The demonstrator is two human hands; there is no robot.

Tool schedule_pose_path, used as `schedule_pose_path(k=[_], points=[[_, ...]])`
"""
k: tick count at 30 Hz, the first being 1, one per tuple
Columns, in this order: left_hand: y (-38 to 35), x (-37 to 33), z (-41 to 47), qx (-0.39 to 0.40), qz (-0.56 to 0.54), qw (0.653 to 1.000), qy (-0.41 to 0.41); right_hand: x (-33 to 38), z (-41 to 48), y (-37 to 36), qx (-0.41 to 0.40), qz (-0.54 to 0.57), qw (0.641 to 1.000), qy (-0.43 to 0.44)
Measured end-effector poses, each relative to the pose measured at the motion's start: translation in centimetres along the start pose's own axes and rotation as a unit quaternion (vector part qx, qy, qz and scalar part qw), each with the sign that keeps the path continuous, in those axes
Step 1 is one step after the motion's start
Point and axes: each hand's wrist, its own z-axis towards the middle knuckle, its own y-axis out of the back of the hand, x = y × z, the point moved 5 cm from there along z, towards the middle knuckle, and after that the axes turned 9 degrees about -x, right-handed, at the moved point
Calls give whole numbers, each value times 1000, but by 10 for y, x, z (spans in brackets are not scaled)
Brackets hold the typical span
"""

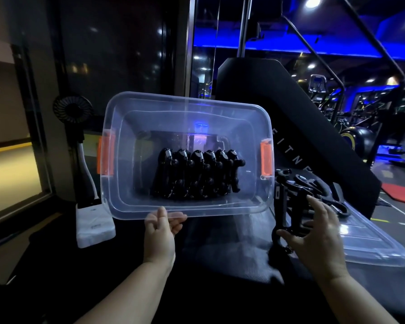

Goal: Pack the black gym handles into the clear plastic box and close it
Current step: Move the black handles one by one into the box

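Dim gym: left fingers point(175, 222) pinch the box point(131, 127) rim, likely light and flexy; right fingers point(315, 202) wrap 1 rigid-looking handle point(298, 211) mid-shaft.

Head-worn wide view, forward and down, close to box point(243, 141)

1 clear box point(124, 127), 2 orange latches point(105, 155), 6 black handles point(194, 174) inside, loose handles point(302, 185) outside, count unclear, 1 lid point(372, 244), 1 fan point(73, 108).
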Motion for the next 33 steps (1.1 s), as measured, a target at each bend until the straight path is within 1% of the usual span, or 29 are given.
schedule_pose_path(k=[4,6,10,12,14,17,21,24,27,33], points=[[0,0,-1,3,0,1000,0,5,-5,-2,52,-29,996,-64],[0,0,0,5,0,1000,1,8,-5,0,81,-54,993,-69],[-1,0,0,5,-4,1000,6,14,-3,3,128,-80,987,-49],[-1,1,-1,6,-3,1000,8,17,-4,4,124,-70,989,-49],[-1,1,-1,10,-4,1000,11,24,-6,8,95,-38,994,-50],[-1,1,0,15,-1,1000,10,47,-4,14,48,21,998,-29],[0,2,1,18,2,1000,10,79,7,8,40,97,994,-28],[0,3,1,20,2,1000,8,105,17,-11,68,131,989,1],[1,3,2,25,-4,1000,10,132,25,-42,106,124,986,22],[3,8,8,16,-28,999,29,172,27,-122,252,88,963,38]])
